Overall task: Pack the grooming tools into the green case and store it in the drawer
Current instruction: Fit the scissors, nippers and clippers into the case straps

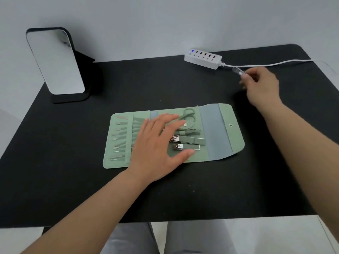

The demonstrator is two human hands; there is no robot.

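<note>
Your left hand lies flat and spread on the middle panel of the green case, palm down, fingers loose and gripping nothing. The case sits unfolded on the black mat, roughly at the mat's centre, long side running 9 to 3 o'clock.

Case contents, as visible: a row of slim tools slotted in the left panel, at 9 o'clock from your left hand. Scissors at 1 o'clock from the hand, handles partly visible. Two nail clippers just beside your fingertips at 3 o'clock, stacked one above the other. The closing flap lies open at the far right end, snap stud showing.

Your right hand is raised at 2 o'clock from the case, well apart from it. Its fingers pinch a small, pale, blurred object; you cannot tell exactly which tool it is. The object's tip points toward 11 o'clock, near the white cable.

The cable runs to a white charging hub at 12 o'clock on the mat's far edge. A mirror on a black stand is tilted back at 10 o'clock, well apart from the case. The drawer is not in view.
</note>
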